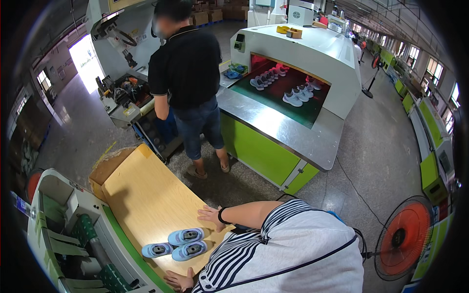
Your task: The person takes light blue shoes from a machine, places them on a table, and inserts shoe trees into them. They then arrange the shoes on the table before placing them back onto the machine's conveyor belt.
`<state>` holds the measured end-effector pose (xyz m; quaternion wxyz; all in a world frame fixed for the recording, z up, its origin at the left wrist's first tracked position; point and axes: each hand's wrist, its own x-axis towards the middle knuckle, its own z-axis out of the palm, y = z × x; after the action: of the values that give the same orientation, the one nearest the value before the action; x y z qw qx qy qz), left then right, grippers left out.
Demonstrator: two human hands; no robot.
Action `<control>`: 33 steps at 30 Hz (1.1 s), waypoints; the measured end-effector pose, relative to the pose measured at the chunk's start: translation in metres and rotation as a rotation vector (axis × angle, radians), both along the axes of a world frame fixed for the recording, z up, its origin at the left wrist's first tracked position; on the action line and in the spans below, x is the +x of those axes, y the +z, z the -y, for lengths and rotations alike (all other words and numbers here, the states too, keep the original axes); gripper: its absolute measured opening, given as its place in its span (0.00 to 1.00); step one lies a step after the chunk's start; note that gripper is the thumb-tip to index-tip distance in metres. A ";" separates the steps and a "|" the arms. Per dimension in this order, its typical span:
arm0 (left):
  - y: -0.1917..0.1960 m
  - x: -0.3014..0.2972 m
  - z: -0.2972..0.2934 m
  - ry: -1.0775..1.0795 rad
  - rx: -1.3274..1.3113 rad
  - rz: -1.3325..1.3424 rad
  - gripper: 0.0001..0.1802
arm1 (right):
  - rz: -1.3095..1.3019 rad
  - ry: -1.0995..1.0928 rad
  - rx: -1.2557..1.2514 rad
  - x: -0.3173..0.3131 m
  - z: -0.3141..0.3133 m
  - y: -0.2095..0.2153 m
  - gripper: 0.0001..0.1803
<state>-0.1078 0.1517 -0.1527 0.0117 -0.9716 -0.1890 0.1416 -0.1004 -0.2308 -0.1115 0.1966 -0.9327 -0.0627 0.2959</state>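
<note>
My right hand (210, 215), with a dark band on its wrist, lies flat with fingers spread on a pale wooden table (141, 195). It holds nothing. My left hand (178, 281) rests empty at the table's near edge, partly hidden by my striped shirt. Between the hands lie three small light-blue shoes (185, 236), soles down and close together. One of the shoes (156, 250) sits a little apart to the left. The right hand is a short way above and right of them.
A green and white machine (73, 234) borders the table on the left. A person in a black shirt (188, 68) stands beyond, beside a white and green conveyor oven (293, 122) carrying several shoes (292, 99). An orange floor fan (403, 239) stands at the right.
</note>
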 end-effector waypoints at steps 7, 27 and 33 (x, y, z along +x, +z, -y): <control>-0.003 -0.014 -0.003 -0.203 0.178 0.066 0.67 | -0.026 -0.001 0.017 0.002 -0.001 0.008 0.66; 0.054 -0.009 -0.005 -0.092 -0.328 -0.112 0.72 | -0.019 0.044 -0.080 0.001 0.000 0.021 0.63; 0.054 -0.007 -0.004 -0.093 -0.320 -0.116 0.72 | -0.037 0.039 -0.088 0.001 -0.005 0.033 0.63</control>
<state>-0.1147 0.1552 -0.0989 -0.1258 -0.9590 -0.1180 0.2250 -0.0996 -0.2262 -0.0788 0.1508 -0.9334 -0.0639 0.3194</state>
